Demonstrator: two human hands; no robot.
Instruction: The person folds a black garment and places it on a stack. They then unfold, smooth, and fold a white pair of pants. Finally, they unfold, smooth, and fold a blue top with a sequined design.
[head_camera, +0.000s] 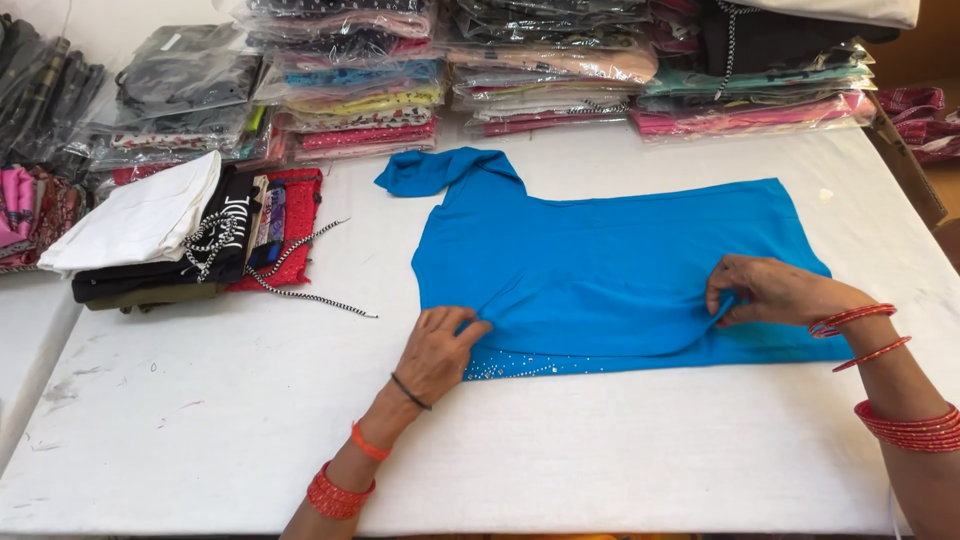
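Bright, even, diffuse light; soft faint shadows; glare on plastic-wrapped stacks (350, 70); sharp focus, slight edge distortion.

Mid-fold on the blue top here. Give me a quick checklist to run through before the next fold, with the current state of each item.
1. Left hand gripping the blue top at its near left edge: ok, fingers pinch the fabric.
2. Right hand gripping the near right part: ok, fabric bunched in the fingers.
3. Top flat on the white table: not ok, wrinkles run between the two hands.
4. Sleeve tucked in: not ok, it sticks out at the far left.
5. Studded hem aligned: cannot tell, it is partly covered.
6. Black-and-white drawstring from the folded pile apart from the top: ok.
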